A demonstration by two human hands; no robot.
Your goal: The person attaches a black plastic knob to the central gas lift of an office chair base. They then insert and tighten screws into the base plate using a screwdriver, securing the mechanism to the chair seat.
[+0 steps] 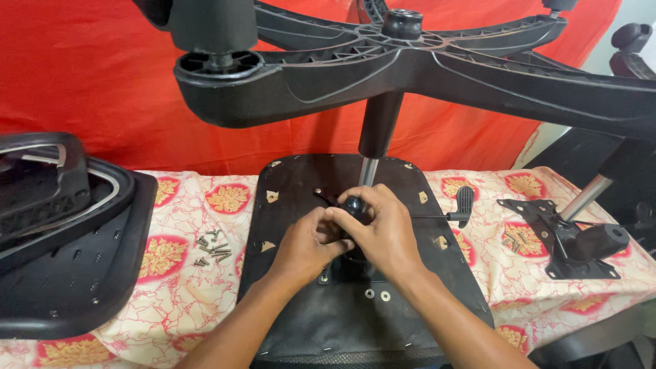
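Head view looks down on an upturned chair seat (301, 205) lying on a worktop (191, 205) covered with a patterned cloth. A gas-lift column (378, 130) rises from the seat's middle, and the five-armed chair base (437, 65) hangs over it near the top of the frame. Both hands meet at the foot of the column. The left hand (305, 240) curls its grip around a small black knob (354, 204) on the mechanism, thumb and fingers closed on it from the left. The right hand (387, 232) wraps over the same knob from the right and above, fingers clenched, so the knob shows only between the fingertips.

To do this well, I judge the seat should stay flat and the heavy base balanced, with both wrists low so that any turning force goes straight into the knob and not into the column.

A pile of loose screws (212, 247) lies on the cloth to the left, near a second seat pan (68, 232). A lever handle (464, 203) sticks out at the right, and a spare tilt mechanism (567, 239) sits beyond it.
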